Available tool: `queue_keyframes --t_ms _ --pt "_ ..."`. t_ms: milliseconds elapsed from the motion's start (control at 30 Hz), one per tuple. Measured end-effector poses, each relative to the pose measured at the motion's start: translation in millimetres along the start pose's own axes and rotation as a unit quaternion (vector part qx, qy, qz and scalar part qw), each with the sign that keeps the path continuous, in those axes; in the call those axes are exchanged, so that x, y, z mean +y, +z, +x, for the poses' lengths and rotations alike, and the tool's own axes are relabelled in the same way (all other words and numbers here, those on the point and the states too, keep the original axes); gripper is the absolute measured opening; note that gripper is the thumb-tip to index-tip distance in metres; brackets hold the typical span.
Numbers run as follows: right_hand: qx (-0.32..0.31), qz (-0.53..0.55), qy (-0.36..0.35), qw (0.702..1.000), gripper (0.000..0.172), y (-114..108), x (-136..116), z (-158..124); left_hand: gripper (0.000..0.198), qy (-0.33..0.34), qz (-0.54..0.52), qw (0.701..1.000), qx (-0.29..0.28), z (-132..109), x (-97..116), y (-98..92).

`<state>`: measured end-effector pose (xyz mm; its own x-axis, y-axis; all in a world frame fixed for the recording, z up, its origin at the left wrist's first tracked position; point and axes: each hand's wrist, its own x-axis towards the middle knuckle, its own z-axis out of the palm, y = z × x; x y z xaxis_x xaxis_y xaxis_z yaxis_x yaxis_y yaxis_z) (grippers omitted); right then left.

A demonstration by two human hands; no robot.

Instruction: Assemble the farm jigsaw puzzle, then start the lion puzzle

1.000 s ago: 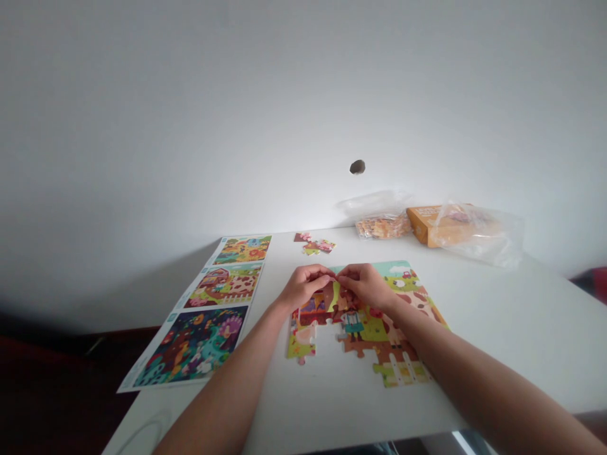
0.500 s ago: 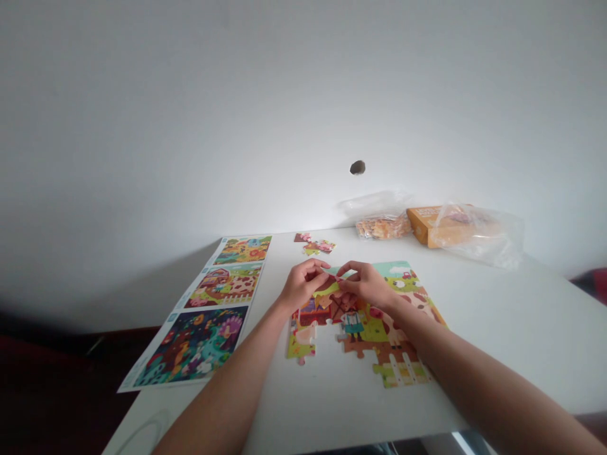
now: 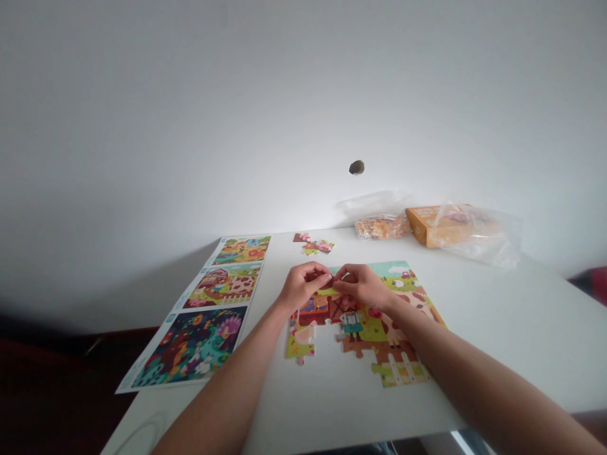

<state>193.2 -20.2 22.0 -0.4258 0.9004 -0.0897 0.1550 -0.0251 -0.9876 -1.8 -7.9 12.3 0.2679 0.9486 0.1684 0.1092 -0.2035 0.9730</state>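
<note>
A partly joined jigsaw puzzle [image 3: 386, 344] of a farm scene lies on the white table, with a gap in its lower left part. Over its upper left part, my left hand [image 3: 303, 284] and my right hand [image 3: 363, 285] meet, thumbs and fingertips pinched close together. Between them shows a small dark-red puzzle piece, mostly covered by the fingers. Whether it touches the rest of the puzzle I cannot tell. Several loose puzzle pieces [image 3: 325, 246] lie just beyond my left hand, partly overlapping or joined.
To the left lies a printed sheet [image 3: 194, 344] with three pictures, the middle one matching the farm scene. At the back stand a plastic bag of puzzle pieces [image 3: 382, 226] and an orange box [image 3: 422, 224], partly behind a clear plastic bag [image 3: 497, 237]. A wall [image 3: 294, 126] rises behind.
The fingers of both hands have curled down and closed in nearer the puzzle's upper left. The puzzle, loose pieces and sheet stay where they were.
</note>
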Motion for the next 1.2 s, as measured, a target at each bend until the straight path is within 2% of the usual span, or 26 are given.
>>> queue_keyframes --t_ms 133,367,500,667,800,1000,1200 --pt "0.038 -0.065 -0.025 0.997 0.021 -0.7 -0.7 0.7 0.024 -0.004 0.004 1.000 -0.003 -1.5 2.9 0.8" --pt "-0.005 -0.081 -0.014 0.997 0.014 -0.6 1.0 -0.1 0.024 0.006 0.021 1.000 -0.021 -2.7 5.4 -0.5" --pt "0.017 -0.145 -0.022 0.989 0.016 -2.1 2.2 0.3 0.025 0.030 0.054 0.996 0.057 1.9 -0.3 -3.9" --pt "0.070 -0.292 -0.056 0.952 0.017 -4.5 3.0 1.0 0.017 0.056 0.143 0.970 0.187 10.4 -14.2 -11.5" --pt "0.089 -0.347 -0.045 0.933 0.017 -4.8 2.5 0.7 0.016 0.034 0.184 0.955 0.231 14.0 -25.4 -18.7" --pt "0.102 -0.365 -0.031 0.925 0.017 -5.2 -0.9 0.2 0.013 0.024 0.214 0.943 0.253 14.3 -28.7 -21.1" --pt "0.111 -0.292 -0.035 0.949 0.016 -5.4 -1.9 0.6 0.019 0.039 0.210 0.956 0.200 11.8 -20.7 -14.7"
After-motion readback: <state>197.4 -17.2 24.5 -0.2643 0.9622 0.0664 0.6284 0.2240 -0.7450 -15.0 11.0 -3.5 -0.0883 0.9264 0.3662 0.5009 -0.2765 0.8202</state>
